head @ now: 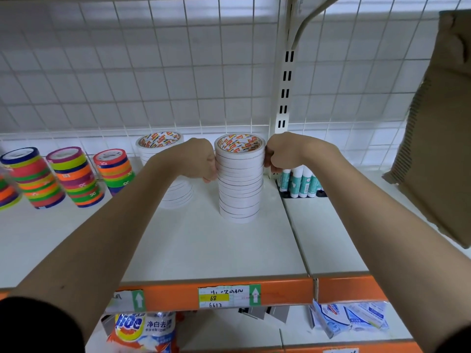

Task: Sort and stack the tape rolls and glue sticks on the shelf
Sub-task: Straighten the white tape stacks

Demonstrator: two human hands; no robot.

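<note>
A tall stack of white tape rolls (pixel 239 182) stands upright on the white shelf (pixel 204 250). My left hand (pixel 201 159) grips its upper left side with curled fingers. My right hand (pixel 283 151) grips its upper right side the same way. A second white tape stack (pixel 159 146) stands behind my left forearm, partly hidden. Several glue sticks (pixel 300 183) with white caps and teal labels stand upright in a black holder just right of the stack, below my right hand.
Three leaning stacks of coloured tape rolls (pixel 74 177) stand at the left. A brown cardboard box (pixel 438 138) hangs over the shelf at the right. A wire grid backs the shelf. An orange price rail (pixel 178 296) runs along the front edge, with packaged goods below.
</note>
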